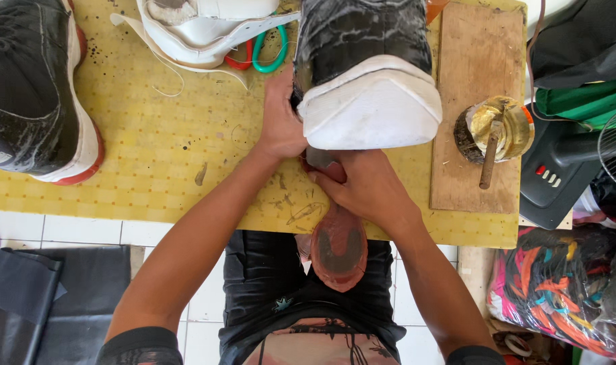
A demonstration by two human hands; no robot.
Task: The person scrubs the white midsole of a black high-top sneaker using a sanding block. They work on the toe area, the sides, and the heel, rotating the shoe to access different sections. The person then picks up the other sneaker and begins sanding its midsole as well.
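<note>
Closest to me, over my lap and past the near edge of the surface [152, 142], hangs the heel end of a reddish rubber outsole [339, 247], its tread side up. My right hand [365, 186] is closed around the sole's front part right at that near edge, fingers wrapped over it, so it is holding the sole. Just beyond it stands a black shoe with a white toe cap [369, 81], toe pointing toward me, sitting on the yellow checked cover near the middle of the surface. My left hand [281, 122] lies flat against the left side of that shoe, fingers tucked in at its edge; it presses on the shoe, but I cannot tell whether the fingers grip anything.

At the left edge of the surface lies another black shoe with a white and red sole [34, 88], well apart from my hands. Along the far edge, a white shoe upper [206, 27] rests partly over a pair of scissors with red and green handles [264, 54]. Toward the right edge a wooden board [477, 101] lies on the surface, and on it stands a small tin of yellowish glue [501, 128] with a wooden-handled brush [490, 155] resting in it, handle pointing toward the near edge.

Off the right edge sit a dark device with red buttons [558, 169] and a bag of coloured material [558, 290]. Below the left side of the surface, a dark sheet [44, 297] lies on the white tiled floor [85, 233].
</note>
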